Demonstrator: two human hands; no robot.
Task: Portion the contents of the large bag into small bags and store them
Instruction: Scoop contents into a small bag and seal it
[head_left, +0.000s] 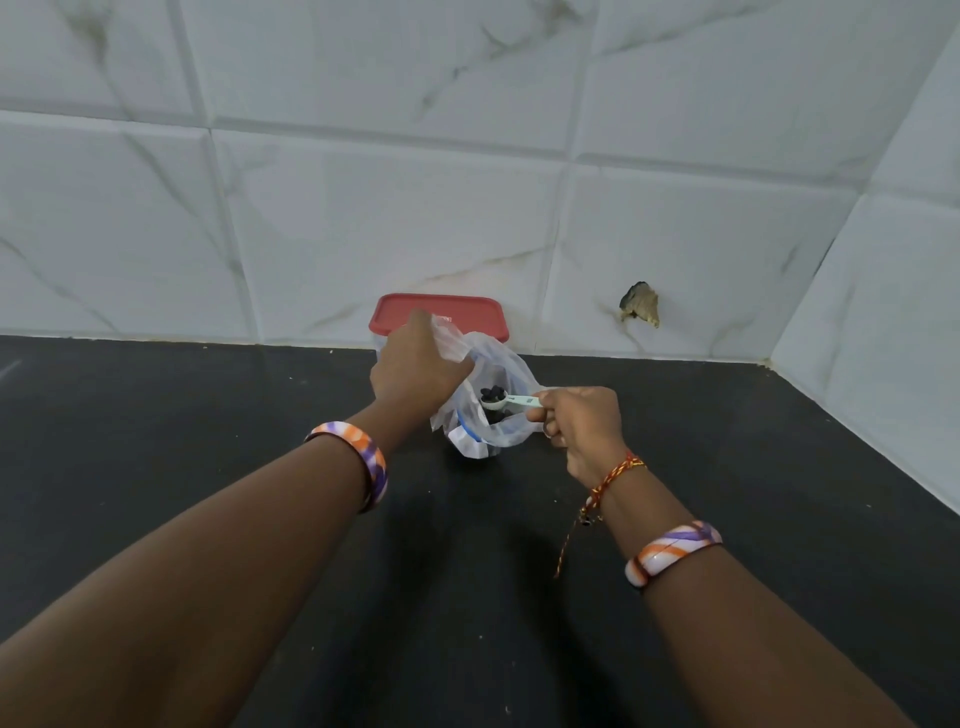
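Dark surface (208, 415), tiled wall behind. Clear plastic bag (498, 415) stands near the wall, just in front of a container with a red lid (441, 317).

Left hand (415, 369): fingers curled round the bag's upper edge, pinching it up and back so the mouth gapes toward the right. Holds plastic only.

Right hand (582, 426): fingers closed in a pinch on the handle end of a small pale measuring spoon (506, 400). Spoon's long axis runs roughly level, handle toward the right hand, bowl pointing left into the bag's mouth. Bowl carries a few dark pieces (492, 392); more dark pieces lie lower inside the bag.

Whether this is the large bag or a small one cannot be told; no other bag is visible.

Key relation: the spoon bowl sits at the mouth opening, directly left of the right hand, and below and right of the left hand's grip. Right hand is the working one; the coming move, tipping in or lifting out, likely runs along that handle axis while the left keeps the mouth open.

Bangles on both wrists; red thread on the right.
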